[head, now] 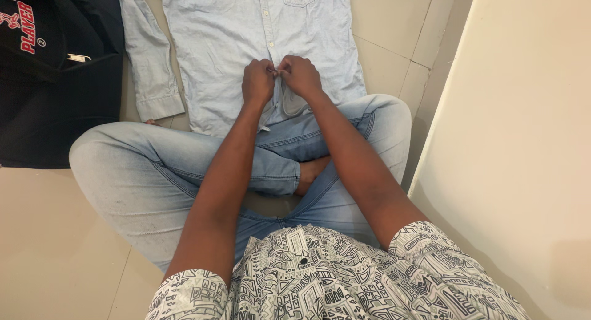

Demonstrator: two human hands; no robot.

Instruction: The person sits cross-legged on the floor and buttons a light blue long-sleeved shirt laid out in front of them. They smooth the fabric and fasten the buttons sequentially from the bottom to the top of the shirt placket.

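Observation:
A light blue button-up shirt (234,30) lies flat on the tiled floor in front of my crossed legs in pale jeans. My left hand (257,81) and my right hand (300,75) meet over the shirt's button placket near its lower part. Both pinch the fabric edges together around one small white button. The hem of the shirt drapes onto my knees. One sleeve (148,61) stretches down the left side, cuff toward me.
A black garment (55,73) with a red and white print lies on the floor at the left. A cream wall (523,141) rises close on the right. Beige floor tiles (55,246) surround my legs.

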